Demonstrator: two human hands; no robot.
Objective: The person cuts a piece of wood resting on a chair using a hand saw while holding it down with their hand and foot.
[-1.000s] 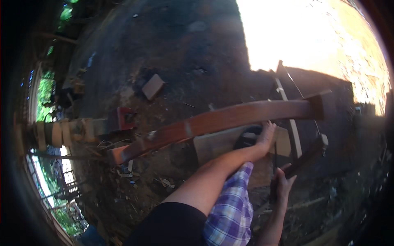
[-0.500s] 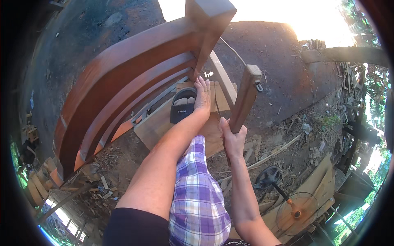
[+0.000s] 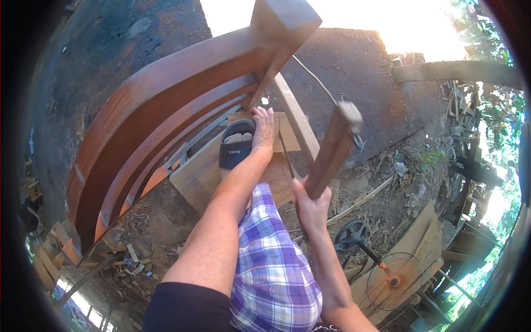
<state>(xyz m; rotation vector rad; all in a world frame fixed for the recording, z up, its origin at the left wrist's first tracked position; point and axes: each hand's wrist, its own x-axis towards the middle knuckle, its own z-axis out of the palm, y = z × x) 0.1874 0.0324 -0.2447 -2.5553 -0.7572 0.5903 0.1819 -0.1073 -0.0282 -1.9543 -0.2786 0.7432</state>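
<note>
My right hand is closed round the wooden end post of a frame saw. A metal fitting shows near the post's top, and a pale wooden bar and a cord run away from it. The thin blade slants beside a light brown board; whether it touches the wood I cannot tell. My left hand reaches forward with its fingers stretched out, beside my sandalled foot on the board. Its fingertips are close to the foot of a reddish-brown wooden post; contact is unclear.
Curved reddish-brown wooden rails sweep across the left from the post. A fan with an orange hub lies at the lower right, near planks. Wood scraps litter the ground at lower left. Purple plaid cloth covers my lap.
My right hand and the saw have moved a little toward me. The left hand stays by the sandal with its fingers stretched. The whole view has shifted slightly.
</note>
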